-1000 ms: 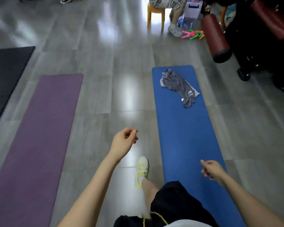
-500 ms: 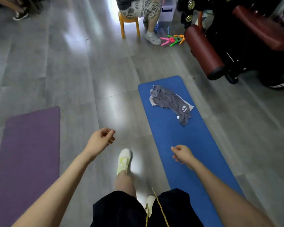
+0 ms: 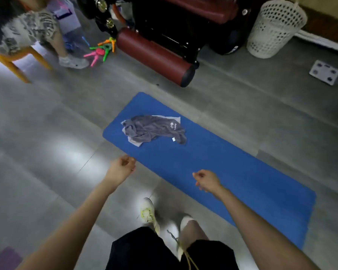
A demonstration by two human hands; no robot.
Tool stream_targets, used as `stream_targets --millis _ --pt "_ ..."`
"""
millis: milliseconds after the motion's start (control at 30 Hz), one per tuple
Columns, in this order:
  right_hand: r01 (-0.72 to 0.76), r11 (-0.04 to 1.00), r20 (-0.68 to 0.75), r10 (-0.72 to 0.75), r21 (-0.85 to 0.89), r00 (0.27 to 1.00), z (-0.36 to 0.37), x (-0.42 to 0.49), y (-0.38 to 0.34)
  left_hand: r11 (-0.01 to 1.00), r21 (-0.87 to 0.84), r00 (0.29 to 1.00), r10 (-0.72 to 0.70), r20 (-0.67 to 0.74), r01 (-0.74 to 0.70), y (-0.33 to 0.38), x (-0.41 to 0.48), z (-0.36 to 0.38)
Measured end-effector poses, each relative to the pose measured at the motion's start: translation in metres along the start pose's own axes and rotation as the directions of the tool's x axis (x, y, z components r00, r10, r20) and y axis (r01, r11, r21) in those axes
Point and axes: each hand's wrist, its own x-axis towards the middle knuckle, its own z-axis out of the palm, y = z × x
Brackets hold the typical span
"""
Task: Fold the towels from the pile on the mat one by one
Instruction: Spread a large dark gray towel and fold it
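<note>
Change vs a second ago: the person has walked up along the grey floor to the blue mat, and the view has swung. The mat now runs diagonally from far left to near right. The purple mat has dropped to a sliver at the near-left corner. The red roller pad and white basket now sit along the far side.

Pile is unmoved, on the far-left end of the mat: a dark grey towel crumpled on top, with paler fabric showing under it at the far and near edges. How many towels are in it can't be told.

Meaning for the task: this looks like approach only, with no fold begun. The pile is nearer but not yet within reach — likely needs another step and a crouch.

Grip: left hand hangs over the floor at the mat's near-left edge, with the fingers loosely curled. Right hand hangs over the mat, curled the same way. Both hold nothing and touch nothing, and both are well short of the pile.
</note>
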Motion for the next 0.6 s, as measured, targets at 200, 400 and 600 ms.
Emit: stream_targets --millis 200,400,600 --pt "-0.052 0.995 -0.138 0.064 0.083 0.988 -0.012 0.039 0.015 0.923 0.372 0.995 0.081 0.065 -0.100 0.012 0.061 0.041" --pt "-0.032 0.998 -0.298 0.049 0.062 0.953 -0.016 0.106 0.049 0.794 0.572 0.979 0.175 0.107 -0.205 -0.010 0.123 0.110" --pt "-0.040 0.992 -0.335 0.077 0.116 0.939 0.002 0.202 0.086 0.689 0.624 0.916 0.382 0.118 -0.368 -0.050 0.224 0.174"
